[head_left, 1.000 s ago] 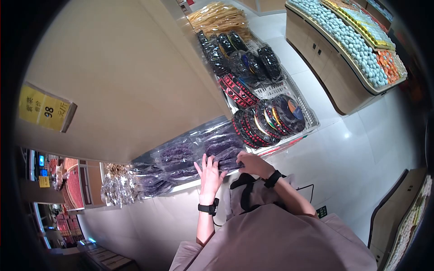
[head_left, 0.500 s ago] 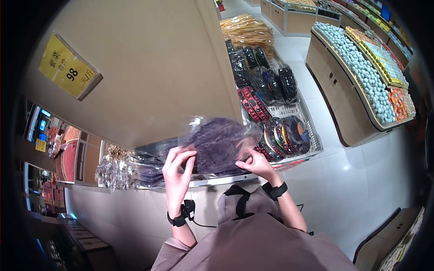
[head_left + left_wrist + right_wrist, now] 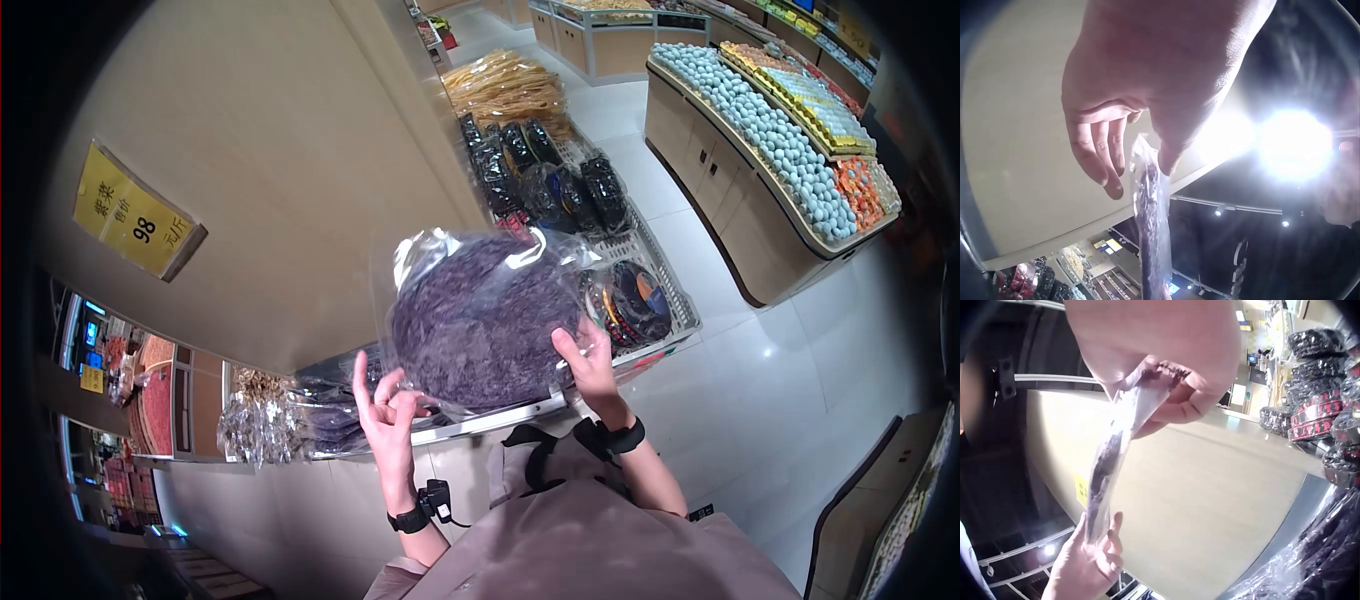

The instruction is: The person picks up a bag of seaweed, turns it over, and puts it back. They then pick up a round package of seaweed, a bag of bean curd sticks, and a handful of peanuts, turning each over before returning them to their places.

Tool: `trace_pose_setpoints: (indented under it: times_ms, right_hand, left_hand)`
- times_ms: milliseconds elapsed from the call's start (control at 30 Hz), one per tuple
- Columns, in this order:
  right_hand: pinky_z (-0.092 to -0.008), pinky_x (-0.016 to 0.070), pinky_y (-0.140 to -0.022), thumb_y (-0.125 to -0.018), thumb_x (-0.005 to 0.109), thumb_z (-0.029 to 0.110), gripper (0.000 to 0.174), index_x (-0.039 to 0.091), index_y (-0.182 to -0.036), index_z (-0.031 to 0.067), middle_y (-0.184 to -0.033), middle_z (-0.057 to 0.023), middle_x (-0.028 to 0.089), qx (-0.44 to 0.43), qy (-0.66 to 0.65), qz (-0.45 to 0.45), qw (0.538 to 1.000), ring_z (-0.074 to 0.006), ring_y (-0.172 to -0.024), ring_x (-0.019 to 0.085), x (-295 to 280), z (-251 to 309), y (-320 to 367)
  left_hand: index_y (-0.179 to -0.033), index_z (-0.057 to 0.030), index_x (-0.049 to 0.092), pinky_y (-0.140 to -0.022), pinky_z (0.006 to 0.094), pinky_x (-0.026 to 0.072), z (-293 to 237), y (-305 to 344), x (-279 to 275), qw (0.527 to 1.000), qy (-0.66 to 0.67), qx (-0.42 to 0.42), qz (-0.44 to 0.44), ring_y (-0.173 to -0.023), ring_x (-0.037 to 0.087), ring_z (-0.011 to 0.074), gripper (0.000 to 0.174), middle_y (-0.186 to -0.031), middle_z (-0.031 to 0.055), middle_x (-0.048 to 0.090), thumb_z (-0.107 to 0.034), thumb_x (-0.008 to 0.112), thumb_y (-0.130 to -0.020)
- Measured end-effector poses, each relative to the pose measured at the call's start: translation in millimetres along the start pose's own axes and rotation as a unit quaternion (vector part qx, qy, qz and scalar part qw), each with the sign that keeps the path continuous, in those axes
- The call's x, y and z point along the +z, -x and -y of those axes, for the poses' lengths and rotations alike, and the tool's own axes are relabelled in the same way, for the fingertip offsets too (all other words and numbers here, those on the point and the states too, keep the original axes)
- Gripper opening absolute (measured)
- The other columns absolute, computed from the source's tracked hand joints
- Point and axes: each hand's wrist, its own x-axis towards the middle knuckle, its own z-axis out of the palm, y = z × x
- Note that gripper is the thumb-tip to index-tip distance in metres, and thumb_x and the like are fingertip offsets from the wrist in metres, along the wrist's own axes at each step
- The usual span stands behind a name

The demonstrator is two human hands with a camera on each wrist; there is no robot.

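Note:
A clear bag of dried purple seaweed (image 3: pixel 480 315), flat and rounded, is held up above the display ledge, its broad face toward the head camera. My right hand (image 3: pixel 595 380) grips its lower right edge, with the thumb on the near face and the fingers behind. At the lower left edge is my left hand (image 3: pixel 388 415), the bag's edge between its thumb and fingers. Other fingers of that hand stand out away from the bag. From the left wrist, the bag (image 3: pixel 1152 219) is seen edge-on. More bags of purple seaweed (image 3: pixel 335 415) lie below.
A beige panel with a yellow price sign (image 3: pixel 135 215) rises behind the ledge. To the right, a white crate (image 3: pixel 680 300) holds several dark packages (image 3: pixel 550 190) and round packs. An egg stand (image 3: pixel 720 190) lies across the tiled aisle (image 3: pixel 740 370).
Both hands first reached down onto the seaweed bags on the ledge. One bag was lifted, and its broad face has since tilted up toward the head camera. The left fingers have spread.

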Motion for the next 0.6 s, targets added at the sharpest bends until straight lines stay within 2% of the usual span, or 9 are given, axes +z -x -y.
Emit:
trace_pose_setpoints:
  times_ms: [33,100,133,167,233,267,400,467,600]
  right_hand:
    - [-0.0282,0.0439,-0.098,-0.098,0.060,0.009,0.037,0.055,-0.132,-0.0020,-0.121,-0.0043,0.064,-0.045,-0.021,-0.034,0.998,-0.0105,-0.109,0.058,1.4,1.5,-2.1]
    - [-0.0280,0.0440,-0.097,-0.098,0.061,0.010,0.037,0.055,-0.132,-0.0016,-0.121,-0.0044,0.064,-0.044,-0.018,-0.040,0.998,-0.0108,-0.109,0.058,-0.3,5.1,-2.9]
    - [-0.0278,0.0438,-0.097,-0.098,0.061,0.012,0.038,0.055,-0.133,-0.0017,-0.121,-0.0046,0.064,-0.046,-0.004,-0.039,0.998,-0.0109,-0.109,0.058,-2.4,3.6,-2.9]
    - [-0.0275,0.0436,-0.097,-0.098,0.061,0.014,0.040,0.054,-0.134,-0.0017,-0.121,-0.0048,0.064,-0.047,0.010,-0.038,0.998,-0.0111,-0.109,0.058,-4.5,2.7,-2.4]
    - [-0.0276,0.0428,-0.098,-0.100,0.059,0.018,0.041,0.053,-0.135,-0.0016,-0.122,-0.0050,0.064,-0.055,0.024,-0.044,0.997,-0.0110,-0.111,0.057,-2.9,4.2,-1.5]
    - [-0.0277,0.0419,-0.098,-0.101,0.057,0.022,0.042,0.052,-0.136,-0.0016,-0.123,-0.0053,0.063,-0.062,0.036,-0.050,0.996,-0.0108,-0.112,0.056,-2.1,4.4,-0.6]
    - [-0.0281,0.0399,-0.100,-0.104,0.049,0.025,0.043,0.050,-0.137,-0.0031,-0.125,-0.0059,0.062,-0.058,0.003,-0.040,0.997,-0.0109,-0.114,0.054,-8.5,-0.9,-2.9]
    - [-0.0282,0.0383,-0.102,-0.105,0.044,0.023,0.042,0.050,-0.137,-0.0046,-0.125,-0.0059,0.061,-0.039,-0.059,-0.050,0.996,-0.0112,-0.114,0.053,-3.0,7.0,-4.7]
    - [-0.0281,0.0387,-0.101,-0.104,0.045,0.019,0.038,0.052,-0.134,-0.0049,-0.123,-0.0053,0.061,-0.023,-0.076,-0.036,0.996,-0.0117,-0.113,0.053,-3.5,5.4,-6.6]
  left_hand:
    - [-0.155,-0.0111,0.022,-0.063,0.0244,0.0533,2.1,0.7,0.3,1.000,0.001,0.002,0.001,-0.076,0.064,0.0113,0.078,-0.109,0.0088,0.061,-0.007,0.067,-0.091]
    - [-0.153,-0.0051,0.026,-0.064,0.0256,0.0548,4.2,3.0,-0.2,0.996,0.007,-0.066,0.054,-0.071,0.065,0.0139,0.074,-0.097,0.0086,0.064,-0.009,0.067,-0.091]
    - [-0.146,0.0005,0.035,-0.066,0.0270,0.0565,-3.6,6.3,12.1,0.998,-0.001,-0.050,0.040,-0.071,0.066,0.0151,0.063,-0.089,0.0064,0.064,-0.007,0.067,-0.092]
    - [-0.146,0.0005,0.035,-0.066,0.0270,0.0565,3.4,6.8,10.3,0.998,-0.001,-0.050,0.041,-0.071,0.066,0.0151,0.063,-0.089,0.0064,0.064,-0.007,0.067,-0.092]
    - [-0.138,-0.0009,0.045,-0.069,0.0275,0.0572,17.9,8.2,9.1,0.998,0.042,-0.017,0.040,-0.076,0.067,0.0154,0.051,-0.090,0.0088,0.064,0.002,0.064,-0.090]
    - [-0.125,-0.0001,0.054,-0.071,0.0287,0.0581,23.0,8.1,10.9,0.998,0.063,0.002,0.030,-0.075,0.064,0.0135,0.036,-0.087,0.0060,0.061,0.004,0.064,-0.091]
    - [-0.119,-0.0003,0.056,-0.073,0.0292,0.0585,22.6,8.4,15.5,0.999,0.050,0.015,0.006,-0.076,0.063,0.0127,0.030,-0.089,0.0056,0.061,0.005,0.065,-0.090]
    - [-0.115,0.0000,0.057,-0.073,0.0286,0.0580,21.8,9.3,16.9,0.998,0.053,0.019,-0.009,-0.078,0.063,0.0126,0.028,-0.090,0.0052,0.061,0.005,0.065,-0.090]
    - [-0.114,0.0004,0.057,-0.072,0.0283,0.0576,21.0,10.9,16.1,0.999,0.033,0.024,-0.009,-0.078,0.063,0.0123,0.027,-0.092,0.0051,0.061,0.005,0.066,-0.089]
